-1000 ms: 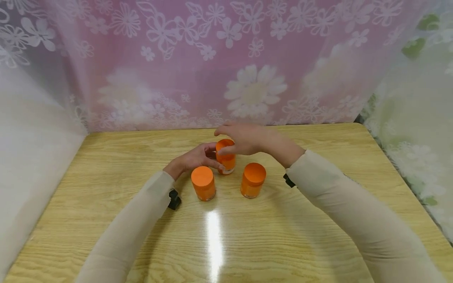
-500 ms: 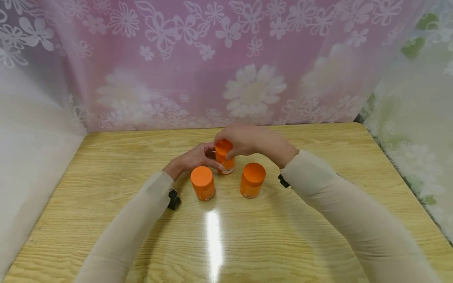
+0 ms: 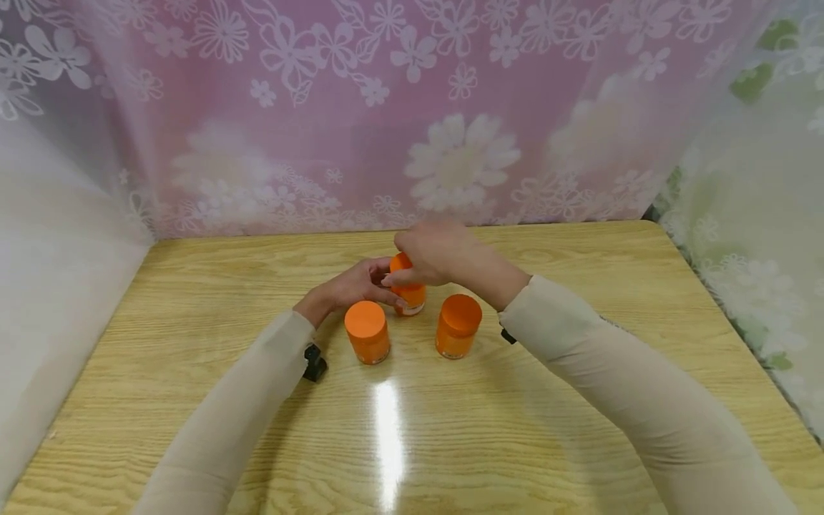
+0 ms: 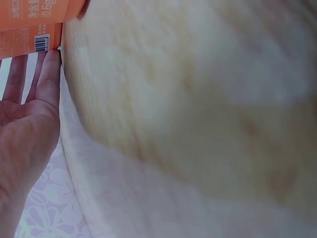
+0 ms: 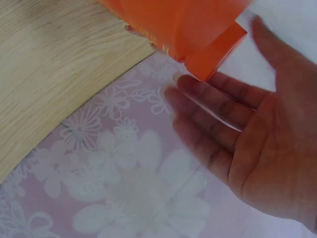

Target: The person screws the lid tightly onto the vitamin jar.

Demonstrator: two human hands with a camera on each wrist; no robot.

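Note:
Three orange jars with orange lids stand close together on the wooden table in the head view. My left hand holds the farthest jar low down, thumb in front and fingers behind. In the left wrist view, its fingertips meet a jar side with a barcode. My right hand is over that jar's lid. The right wrist view shows its thumb and fairly straight fingers spread about the lid, a gap showing by the thumb. The front left jar and front right jar stand untouched.
A pink flowered curtain hangs along the back edge of the wooden table. Pale cloth hangs on the right side, with white cloth on the left. Black wrist devices sit under the sleeves.
My right hand closed around the lid half a second ago; now it has turned and its thumb lies extended across the jar's front. The left hand stays on the jar.

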